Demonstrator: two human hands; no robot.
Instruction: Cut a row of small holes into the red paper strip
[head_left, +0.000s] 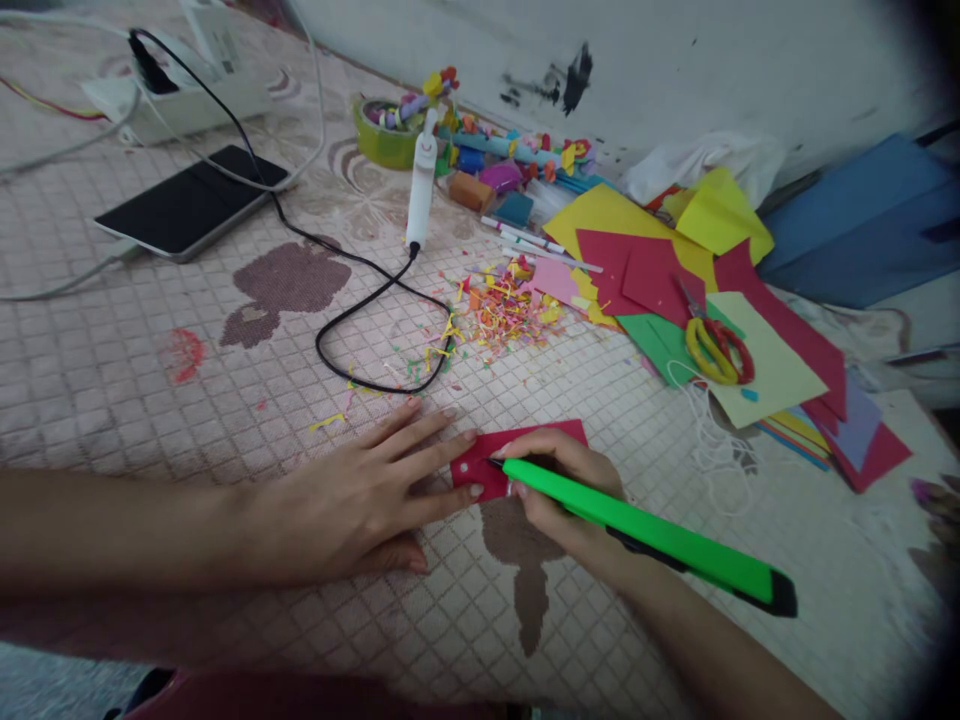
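Gripping a green pen-shaped tool (652, 527) in my right hand (581, 455), I had its dark tip at the little red card (495, 479), near a small white dot (463, 467); couldn't tell if it touched. That card lay on the cloth-covered worktop (247, 420) between my hands. My left hand (360, 500) was relaxed and spread out, fingertips on the card's left end. Beyond it sat a messy pile of paper scraps (506, 310), and the red-and-yellow scissors (724, 352) were off right on coloured sheets (772, 360).
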